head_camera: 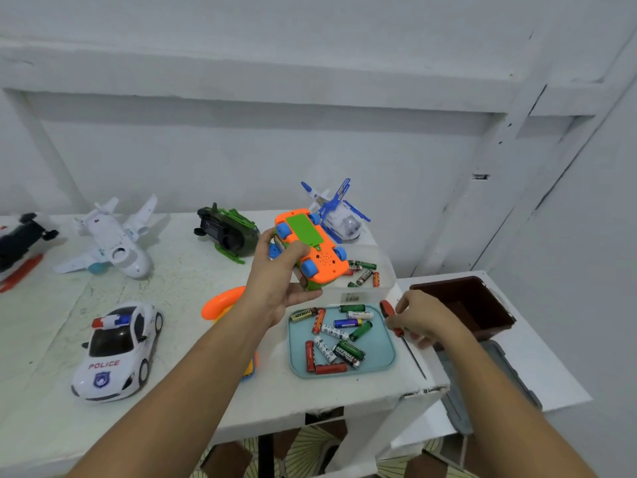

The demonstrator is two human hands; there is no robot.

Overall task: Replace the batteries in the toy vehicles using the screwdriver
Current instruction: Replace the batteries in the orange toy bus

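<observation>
My left hand (pixel 275 274) grips an orange toy car (pixel 312 248) with blue wheels, lifted above the table and turned belly up, so its green battery cover faces me. My right hand (pixel 422 317) curls around a red-handled screwdriver (pixel 401 334) that lies at the table's right edge, shaft pointing toward me. Between the hands sits a light blue tray (pixel 382 355) holding several loose batteries (pixel 336 334).
A clear box (pixel 382 270) with more batteries stands behind the tray. A police car (pixel 117 350), white plane (pixel 113 238), dark green vehicle (pixel 225 231), blue-white helicopter (pixel 339 215) and an orange ring toy (pixel 219 303) lie on the white table (pixel 179 270). A brown box (pixel 468 307) sits on the right.
</observation>
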